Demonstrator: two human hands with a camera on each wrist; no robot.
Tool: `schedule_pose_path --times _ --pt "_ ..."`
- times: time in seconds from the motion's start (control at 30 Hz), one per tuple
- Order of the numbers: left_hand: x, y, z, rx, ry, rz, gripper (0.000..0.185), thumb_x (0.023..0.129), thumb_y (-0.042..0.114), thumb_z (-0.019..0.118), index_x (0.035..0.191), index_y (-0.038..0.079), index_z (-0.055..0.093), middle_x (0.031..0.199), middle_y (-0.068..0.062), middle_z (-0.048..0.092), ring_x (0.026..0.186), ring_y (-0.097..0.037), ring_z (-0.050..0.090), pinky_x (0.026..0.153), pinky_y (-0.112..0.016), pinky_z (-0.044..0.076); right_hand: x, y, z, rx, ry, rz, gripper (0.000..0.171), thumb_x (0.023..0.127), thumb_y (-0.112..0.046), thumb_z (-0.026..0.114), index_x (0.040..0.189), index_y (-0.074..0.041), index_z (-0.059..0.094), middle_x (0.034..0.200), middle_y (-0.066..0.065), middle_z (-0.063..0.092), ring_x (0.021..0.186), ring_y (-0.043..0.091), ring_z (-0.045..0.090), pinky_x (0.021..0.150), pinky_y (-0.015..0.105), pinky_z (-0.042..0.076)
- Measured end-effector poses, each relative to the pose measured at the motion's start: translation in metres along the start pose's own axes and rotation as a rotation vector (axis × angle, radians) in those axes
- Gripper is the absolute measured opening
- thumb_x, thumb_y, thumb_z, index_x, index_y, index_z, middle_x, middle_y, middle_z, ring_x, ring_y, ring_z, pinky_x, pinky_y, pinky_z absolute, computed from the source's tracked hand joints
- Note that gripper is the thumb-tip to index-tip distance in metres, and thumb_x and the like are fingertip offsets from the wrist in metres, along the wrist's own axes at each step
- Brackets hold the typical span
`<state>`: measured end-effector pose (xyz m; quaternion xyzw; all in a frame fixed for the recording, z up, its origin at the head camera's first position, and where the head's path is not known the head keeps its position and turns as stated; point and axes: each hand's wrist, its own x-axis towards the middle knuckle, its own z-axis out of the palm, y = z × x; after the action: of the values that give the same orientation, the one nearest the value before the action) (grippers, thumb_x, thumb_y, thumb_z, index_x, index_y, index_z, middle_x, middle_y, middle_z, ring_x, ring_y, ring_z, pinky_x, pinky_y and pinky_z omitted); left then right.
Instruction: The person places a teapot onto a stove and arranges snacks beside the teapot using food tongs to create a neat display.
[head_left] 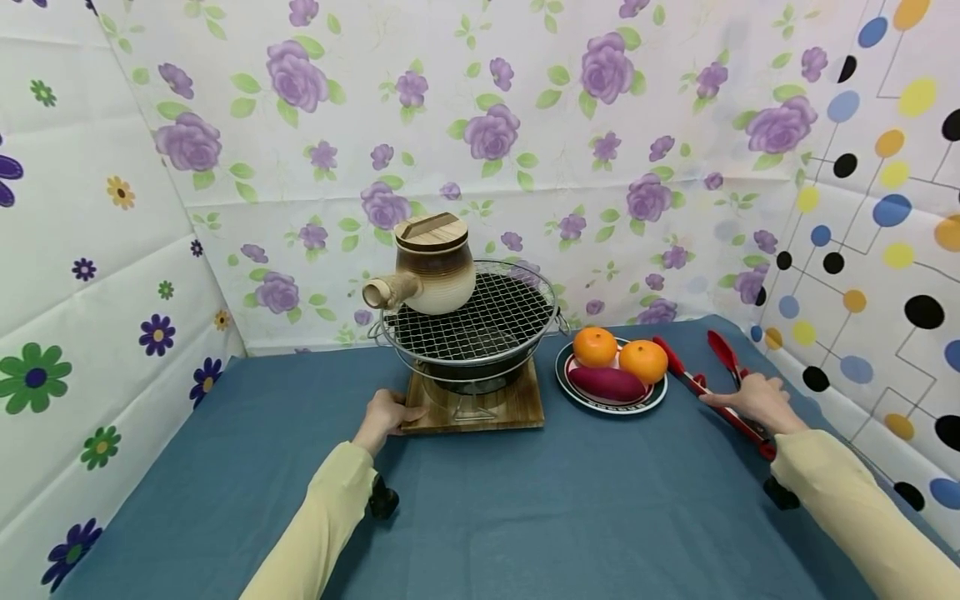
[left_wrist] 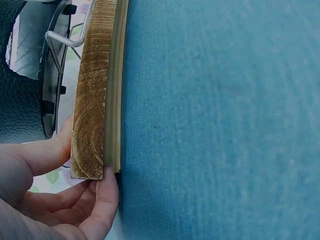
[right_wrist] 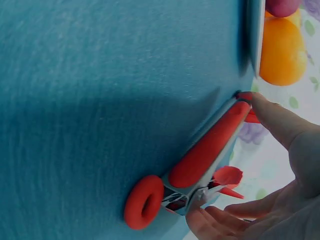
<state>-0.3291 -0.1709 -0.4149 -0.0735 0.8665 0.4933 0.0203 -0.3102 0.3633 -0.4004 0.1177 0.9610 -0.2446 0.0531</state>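
Head view: left hand [head_left: 385, 414] grips board [head_left: 480, 410]; right hand [head_left: 753, 398] closes on tongs [head_left: 701, 385].
Tongs look stiff, probably light; take them mid-handle.

Left hand [left_wrist: 45, 200] at wooden board [left_wrist: 95, 95] corner

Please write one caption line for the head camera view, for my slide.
Left hand holds the wooden board under a grill; right hand rests on red tongs.
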Motion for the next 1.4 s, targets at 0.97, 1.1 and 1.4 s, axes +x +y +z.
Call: schedule_pose_path --times 0.97,1.1,1.4 --pt "0.002 -0.002 0.002 0.04 0.004 0.016 0.034 0.078 0.014 0.073 0.059 0.008 0.045 0.051 -0.002 0.041 0.047 -0.016 0.046 0.053 -0.036 0.05 0.014 -0.003 0.021 -0.048 0.034 0.121 0.093 0.072 -0.058 0.066 0.1 0.026 0.038 0.095 0.042 0.023 0.091 0.055 0.023 0.074 0.064 0.032" --pt "0.003 -0.003 0.002 0.041 0.001 0.016 0.041 0.078 0.014 0.073 0.056 0.011 0.039 0.049 -0.001 0.037 0.043 -0.014 0.041 0.052 -0.035 0.05 0.016 -0.003 0.022 -0.04 0.043 0.145 0.09 0.072 -0.056 0.067 0.1 0.025 0.039 0.096 0.041 0.023 0.092 0.054 0.023 0.076 0.064 0.032" --pt "0.004 -0.003 0.002 0.031 -0.006 0.011 0.045 0.078 0.012 0.073 0.055 0.013 0.034 0.048 0.0 0.036 0.042 -0.013 0.04 0.054 -0.036 0.051 0.017 -0.002 0.021 -0.022 0.053 0.126 0.073 0.074 -0.052 0.067 0.088 0.017 0.048 0.09 0.037 0.026 0.086 0.051 0.027 0.071 0.063 0.034"
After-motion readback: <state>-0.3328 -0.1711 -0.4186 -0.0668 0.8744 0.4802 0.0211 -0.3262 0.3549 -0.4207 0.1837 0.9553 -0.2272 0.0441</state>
